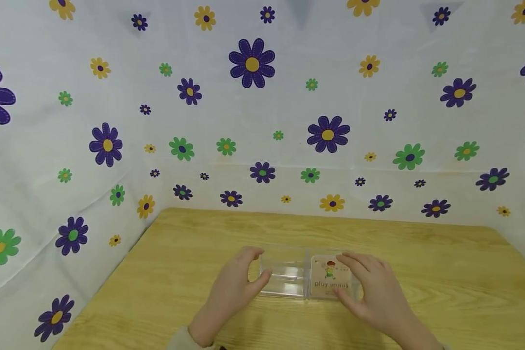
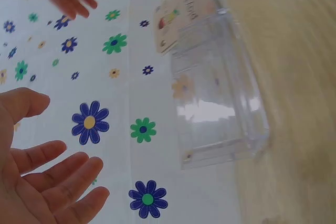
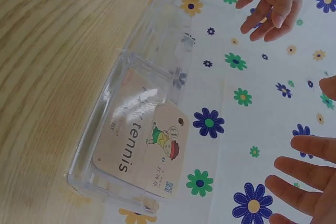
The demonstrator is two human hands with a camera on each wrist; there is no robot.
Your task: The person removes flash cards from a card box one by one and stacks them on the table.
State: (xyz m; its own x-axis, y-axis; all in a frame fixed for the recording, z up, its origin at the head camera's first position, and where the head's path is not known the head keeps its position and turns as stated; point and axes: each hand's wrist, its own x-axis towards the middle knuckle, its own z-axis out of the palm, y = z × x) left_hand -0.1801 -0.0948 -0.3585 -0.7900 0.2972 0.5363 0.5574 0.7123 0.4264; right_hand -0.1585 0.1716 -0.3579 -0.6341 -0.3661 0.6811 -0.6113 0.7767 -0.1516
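While a clear case is resting on the tabletop, the head view is showing a "play tennis" card inside the case's right half, left hand and right hand hovering at the case's ends. Left wrist view: left hand hanging relaxed, gripping nothing. Right wrist view: right hand likewise hanging free of the case. Risk: a careless nudge could be spilling the card.
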